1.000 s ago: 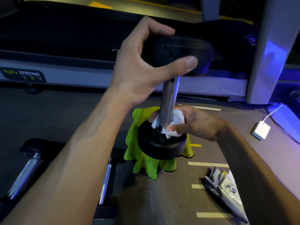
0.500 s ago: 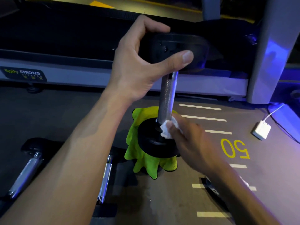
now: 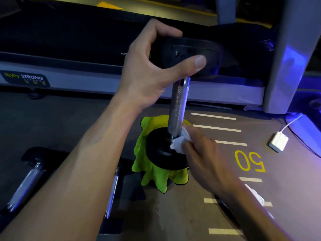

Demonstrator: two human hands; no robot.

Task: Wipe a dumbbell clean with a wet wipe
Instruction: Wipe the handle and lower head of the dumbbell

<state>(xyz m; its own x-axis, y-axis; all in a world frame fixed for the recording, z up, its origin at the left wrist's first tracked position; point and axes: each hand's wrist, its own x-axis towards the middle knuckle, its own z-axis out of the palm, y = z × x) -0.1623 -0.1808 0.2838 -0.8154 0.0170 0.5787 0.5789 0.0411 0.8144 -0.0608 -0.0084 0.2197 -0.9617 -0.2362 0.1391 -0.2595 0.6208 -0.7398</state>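
A dumbbell (image 3: 177, 108) with black round heads and a knurled metal handle stands upright on a lime-green cloth (image 3: 153, 178) on the floor. My left hand (image 3: 156, 66) grips its top head from the left, thumb across the front. My right hand (image 3: 203, 153) presses a crumpled white wet wipe (image 3: 179, 144) against the base of the handle, on the top face of the lower head. The lower head's right edge is hidden behind my right hand.
Two more dumbbells (image 3: 26, 180) (image 3: 112, 190) lie on the floor at the lower left. A treadmill (image 3: 69, 66) runs across the back, its post (image 3: 284, 66) at right. A white charger (image 3: 278, 142) and cable sit at right. A wipe packet (image 3: 257, 199) lies under my right forearm.
My right hand swung from behind the handle round to its near right side, still with the wipe at the handle's base. The left hand kept its hold on the top head.
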